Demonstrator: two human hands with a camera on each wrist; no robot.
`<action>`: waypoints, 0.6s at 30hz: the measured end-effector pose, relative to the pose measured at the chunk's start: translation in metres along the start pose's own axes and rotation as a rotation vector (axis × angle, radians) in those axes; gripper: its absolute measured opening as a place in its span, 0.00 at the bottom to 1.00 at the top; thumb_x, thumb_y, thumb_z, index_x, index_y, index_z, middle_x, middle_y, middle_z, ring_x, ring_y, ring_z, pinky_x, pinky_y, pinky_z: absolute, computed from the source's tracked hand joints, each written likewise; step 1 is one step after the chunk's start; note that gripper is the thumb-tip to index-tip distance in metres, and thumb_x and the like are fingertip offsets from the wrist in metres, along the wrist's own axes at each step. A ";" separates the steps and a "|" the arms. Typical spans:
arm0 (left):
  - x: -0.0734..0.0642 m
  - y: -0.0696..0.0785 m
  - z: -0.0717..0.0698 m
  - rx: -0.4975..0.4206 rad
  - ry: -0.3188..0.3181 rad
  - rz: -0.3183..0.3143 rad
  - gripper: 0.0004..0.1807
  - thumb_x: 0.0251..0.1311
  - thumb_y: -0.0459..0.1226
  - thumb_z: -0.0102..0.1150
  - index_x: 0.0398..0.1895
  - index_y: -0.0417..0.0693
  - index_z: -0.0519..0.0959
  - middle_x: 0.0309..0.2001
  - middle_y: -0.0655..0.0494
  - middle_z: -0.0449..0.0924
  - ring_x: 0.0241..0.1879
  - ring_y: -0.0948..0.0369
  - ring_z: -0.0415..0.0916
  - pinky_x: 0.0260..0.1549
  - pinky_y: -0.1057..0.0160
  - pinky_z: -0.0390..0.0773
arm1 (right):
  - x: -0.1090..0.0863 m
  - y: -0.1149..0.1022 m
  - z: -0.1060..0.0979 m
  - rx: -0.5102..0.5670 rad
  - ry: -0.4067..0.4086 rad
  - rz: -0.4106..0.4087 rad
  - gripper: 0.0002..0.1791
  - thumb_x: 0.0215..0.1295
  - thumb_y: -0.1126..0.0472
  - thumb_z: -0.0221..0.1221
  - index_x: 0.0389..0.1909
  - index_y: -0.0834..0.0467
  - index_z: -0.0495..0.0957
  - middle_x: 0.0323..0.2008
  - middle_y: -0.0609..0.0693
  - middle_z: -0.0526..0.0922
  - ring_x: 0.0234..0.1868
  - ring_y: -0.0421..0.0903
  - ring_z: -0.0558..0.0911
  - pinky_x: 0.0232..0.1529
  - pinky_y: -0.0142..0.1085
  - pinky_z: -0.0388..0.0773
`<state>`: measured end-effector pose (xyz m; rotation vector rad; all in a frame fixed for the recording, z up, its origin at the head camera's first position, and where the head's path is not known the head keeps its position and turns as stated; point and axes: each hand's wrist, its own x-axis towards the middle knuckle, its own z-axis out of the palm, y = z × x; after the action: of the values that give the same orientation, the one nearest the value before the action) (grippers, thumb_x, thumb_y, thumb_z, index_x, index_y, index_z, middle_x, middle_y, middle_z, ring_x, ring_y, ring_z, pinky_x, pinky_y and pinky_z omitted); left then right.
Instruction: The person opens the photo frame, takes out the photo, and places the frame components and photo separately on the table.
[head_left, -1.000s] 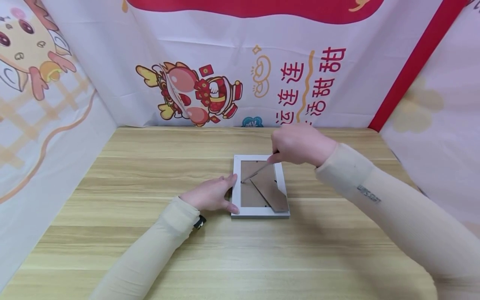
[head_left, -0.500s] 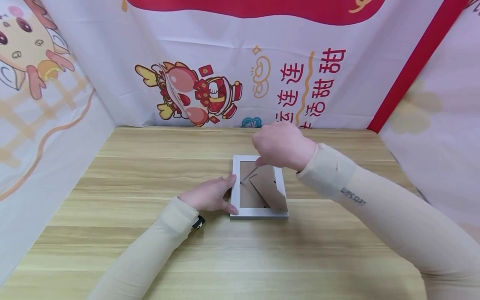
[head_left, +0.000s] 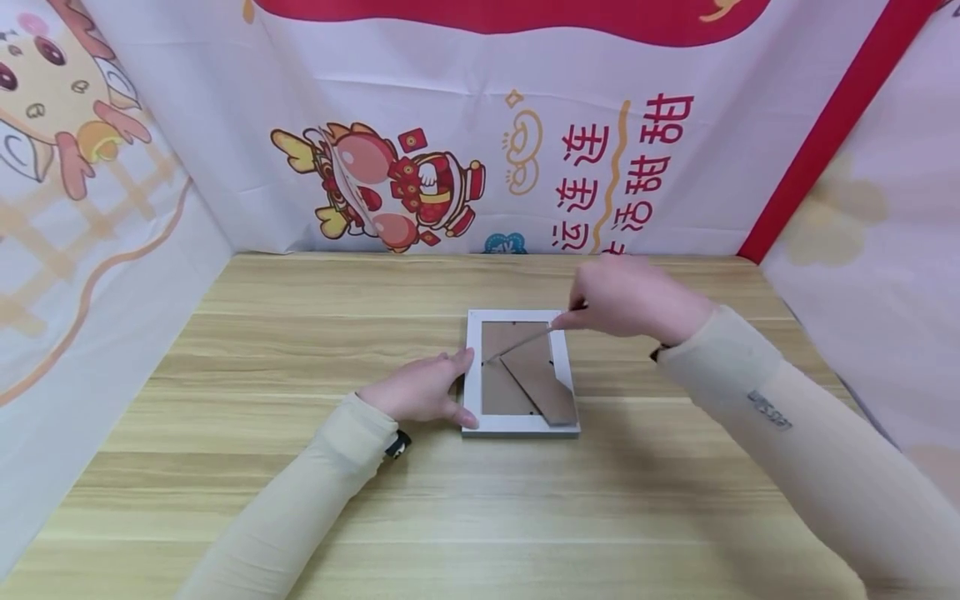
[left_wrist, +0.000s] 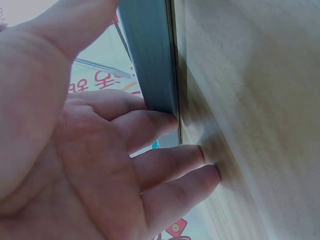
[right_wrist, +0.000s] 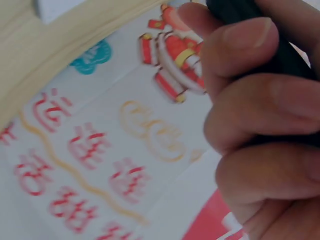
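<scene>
At the middle of the wooden table [head_left: 300, 500], the white picture frame [head_left: 472, 375] lies face down, brown backing board [head_left: 498, 392] up, its folded stand [head_left: 542, 385] across the lower right. My left hand [head_left: 416, 390] rests against the frame's left edge with fingers fairly straight, apparently to keep it from sliding. My right hand [head_left: 626, 298] is curled round a dark-handled screwdriver [head_left: 525, 339], its thin shaft slanting down so the tip meets the backing near the left rail. Printed cloth banners [head_left: 420, 142] enclose the table on three sides. Nothing obstructs either hand.
</scene>
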<state>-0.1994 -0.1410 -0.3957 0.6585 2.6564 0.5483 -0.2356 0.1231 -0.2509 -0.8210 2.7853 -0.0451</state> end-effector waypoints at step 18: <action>0.001 -0.002 0.001 0.008 -0.002 0.002 0.61 0.48 0.57 0.74 0.78 0.40 0.51 0.75 0.45 0.54 0.72 0.48 0.56 0.68 0.51 0.59 | -0.024 0.059 0.086 0.243 0.252 -0.096 0.14 0.63 0.45 0.66 0.38 0.52 0.90 0.34 0.42 0.88 0.32 0.39 0.84 0.39 0.44 0.81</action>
<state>-0.2005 -0.1420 -0.3973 0.6631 2.6577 0.5381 -0.2272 0.1889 -0.3353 -0.9408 2.8859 -0.5280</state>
